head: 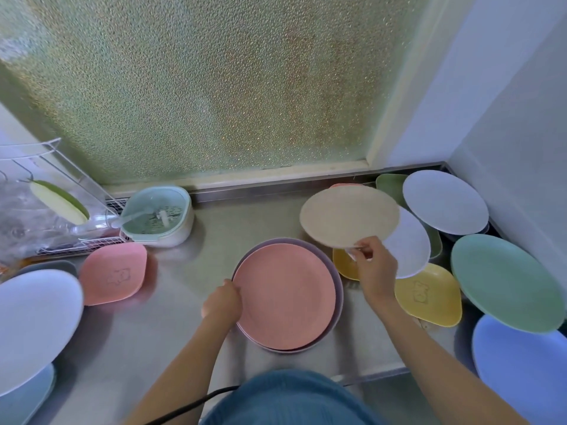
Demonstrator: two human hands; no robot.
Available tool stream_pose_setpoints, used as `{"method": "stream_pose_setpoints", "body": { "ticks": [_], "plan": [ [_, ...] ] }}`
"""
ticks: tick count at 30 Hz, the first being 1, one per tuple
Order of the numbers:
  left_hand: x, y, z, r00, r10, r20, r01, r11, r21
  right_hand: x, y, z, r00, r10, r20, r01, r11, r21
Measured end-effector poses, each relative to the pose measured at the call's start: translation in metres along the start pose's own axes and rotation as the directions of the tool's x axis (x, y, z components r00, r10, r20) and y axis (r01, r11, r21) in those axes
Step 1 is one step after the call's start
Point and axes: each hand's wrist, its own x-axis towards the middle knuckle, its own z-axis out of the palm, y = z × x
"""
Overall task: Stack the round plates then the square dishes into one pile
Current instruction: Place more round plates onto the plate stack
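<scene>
Beige round plate (349, 215) held aloft, pinched at its near rim by the right hand (375, 269), up and right of the pile. Pile so far: pink round plate (284, 295) nested on a mauve one (337, 297), mid-counter (196, 329); left hand (221, 304) grips its left edge, apparently steadying it. Best to bring the beige plate level over the pink one and lower it centred. Around: white (445, 201), green (506, 282) and blue (521, 366) round plates right; yellow square dish (429, 294) close by; pink square dish (113, 273) left. Path looks open.
</scene>
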Motion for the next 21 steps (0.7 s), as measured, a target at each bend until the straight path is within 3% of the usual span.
{"method": "stream_pose_setpoints", "body": {
  "ticks": [7,12,14,17,21],
  "plan": [
    [-0.005,-0.006,-0.005,0.999,0.015,0.046,-0.011,0.997,-0.079,-0.078,-0.003,0.030,0.912,-0.250,0.325,0.285,0.956,-0.064],
    [-0.014,-0.009,-0.012,0.991,0.050,0.122,-0.036,0.993,-0.112,-0.111,0.016,0.033,0.823,-0.274,0.498,0.389,0.911,-0.140],
    [-0.014,-0.012,-0.010,0.989,0.062,0.132,-0.030,0.972,-0.233,-0.117,0.023,0.030,0.794,-0.238,0.559,0.408,0.891,-0.200],
    [-0.013,-0.014,-0.007,0.999,0.037,0.038,-0.019,0.916,-0.400,-0.121,0.031,0.024,0.773,-0.172,0.611,0.418,0.863,-0.286],
    [-0.008,-0.016,-0.010,0.991,-0.036,-0.130,-0.036,0.857,-0.514,-0.122,0.037,0.016,0.733,-0.212,0.647,0.496,0.817,-0.294]
  ]
}}
